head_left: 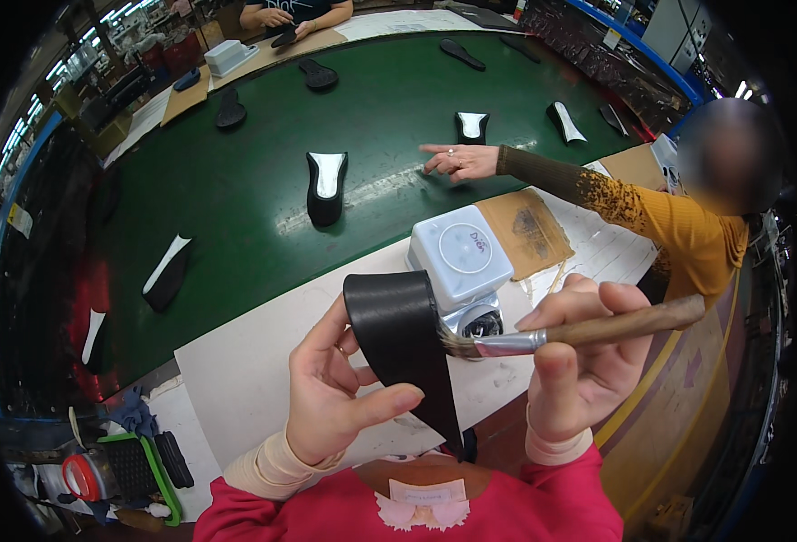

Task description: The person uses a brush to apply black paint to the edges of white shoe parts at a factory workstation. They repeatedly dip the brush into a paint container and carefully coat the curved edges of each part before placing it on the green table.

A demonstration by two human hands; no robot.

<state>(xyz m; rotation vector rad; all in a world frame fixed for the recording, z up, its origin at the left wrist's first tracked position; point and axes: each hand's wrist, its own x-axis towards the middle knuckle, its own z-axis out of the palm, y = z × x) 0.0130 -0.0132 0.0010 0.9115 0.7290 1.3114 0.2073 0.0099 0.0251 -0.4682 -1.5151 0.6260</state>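
A black wedge shoe sole [396,321] stands tilted in my left hand [330,393], whose fingers wrap its left side while the thumb lies across the front. My right hand [579,388] grips a paintbrush [619,322] with a wooden handle and silver ferrule. Its bristles touch, or come very close to, the sole's right edge. Just behind the brush is a pale plastic container [462,244], with a dark round opening low at its front.
A green belt [236,190] carries several soles, including a white-topped wedge sole [327,185]. A co-worker's arm [561,176] reaches over it from the right. Another person [294,18] handles a dark piece at the far side. A green-rimmed tray [159,479] sits lower left.
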